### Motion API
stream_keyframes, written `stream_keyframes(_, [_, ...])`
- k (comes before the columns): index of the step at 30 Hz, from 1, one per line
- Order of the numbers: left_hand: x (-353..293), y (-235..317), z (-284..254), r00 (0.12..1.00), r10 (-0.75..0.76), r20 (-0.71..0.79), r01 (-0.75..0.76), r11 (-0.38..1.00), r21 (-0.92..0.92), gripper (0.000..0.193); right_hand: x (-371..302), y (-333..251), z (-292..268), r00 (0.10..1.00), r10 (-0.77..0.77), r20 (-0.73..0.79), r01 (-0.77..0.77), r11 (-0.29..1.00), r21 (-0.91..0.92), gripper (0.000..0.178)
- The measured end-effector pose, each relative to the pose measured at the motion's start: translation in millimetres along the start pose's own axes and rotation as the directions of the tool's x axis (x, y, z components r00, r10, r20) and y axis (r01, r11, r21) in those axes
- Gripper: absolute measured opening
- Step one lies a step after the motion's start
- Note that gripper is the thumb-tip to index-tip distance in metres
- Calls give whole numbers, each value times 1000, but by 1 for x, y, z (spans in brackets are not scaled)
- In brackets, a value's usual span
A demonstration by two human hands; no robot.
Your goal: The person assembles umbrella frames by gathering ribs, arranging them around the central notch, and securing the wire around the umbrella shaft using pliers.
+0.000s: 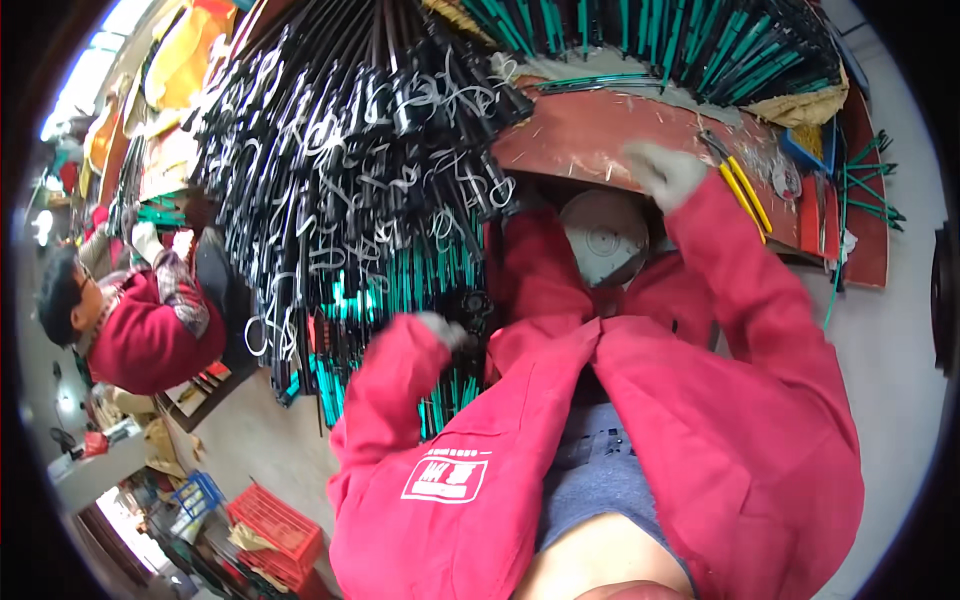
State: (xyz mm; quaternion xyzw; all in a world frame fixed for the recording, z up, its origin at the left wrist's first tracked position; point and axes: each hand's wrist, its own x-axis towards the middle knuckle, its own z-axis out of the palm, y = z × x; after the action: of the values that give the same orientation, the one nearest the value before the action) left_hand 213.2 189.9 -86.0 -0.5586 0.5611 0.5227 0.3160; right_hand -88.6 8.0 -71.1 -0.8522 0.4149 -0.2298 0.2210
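My left hand [443,329], in a grey glove, is by the lower right side of a large pile of black rods [370,150] with white cord loops. Teal-and-black rods [432,250] show under and below that pile, next to this hand. Its fingers are blurred and partly hidden. My right hand [670,174], in a pale glove, is over the near edge of a reddish-brown worktable [570,130]. Motion smears its fingers, and I make out nothing in them. Pliers with yellow handles [742,190] lie on the table to its right.
More teal-and-black rods [660,40] stand bundled along the table's far side. A blue dustpan-like tray [808,150] is at the right. A round pale disc [604,238] shows between my knees. At left sits another person [160,320]; a red crate [273,535] stands lower left.
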Motion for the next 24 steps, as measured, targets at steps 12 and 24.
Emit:
stream_keyframes(12, [22, 137, -173, -185, 487, -853, -308, 796, 521, 38, 128, 42, 0, 990, 41, 137, 58, 761, -646, 29])
stream_keyframes(24, [28, 158, -205, 698, 471, -539, -468, -270, -841, 18, 100, 108, -66, 830, 551, -93, -555, 794, -249, 35])
